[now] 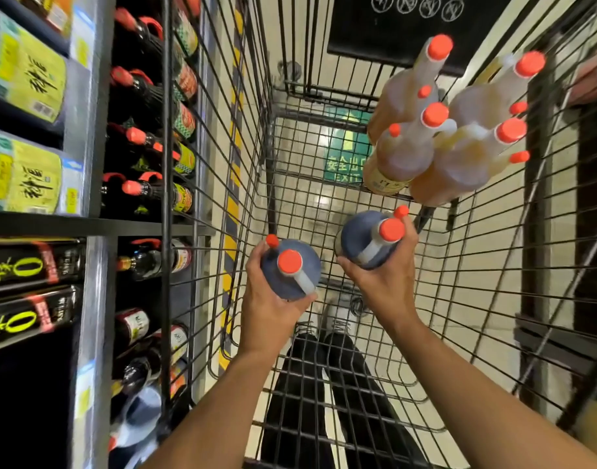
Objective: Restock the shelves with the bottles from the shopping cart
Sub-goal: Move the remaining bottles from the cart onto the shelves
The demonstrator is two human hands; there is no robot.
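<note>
**Both grips clamped on dark bottles over the cart**

Left grip is wrapped around a dark bottle, fingers curled along its left side and thumb under the pale handle near the red cap. My right grip clamps a second dark bottle, fingers curled round its far side up by the red cap, palm against the body. The two bottles sit side by side, apart from each other, held inside the wire cart above its floor.

Four amber bottles with red caps stand bunched together, touching, at the far right end of the cart, well apart from my grips.

To my left stand the shelves, just beside the cart's side. They carry rows of dark bottles with red caps, yellow-labelled jugs on the upper levels and black boxes lower down.

Through the cart's mesh I see my dark trousers and pale shoes on the tiled floor, and a green exit sign on the floor farther ahead.
</note>
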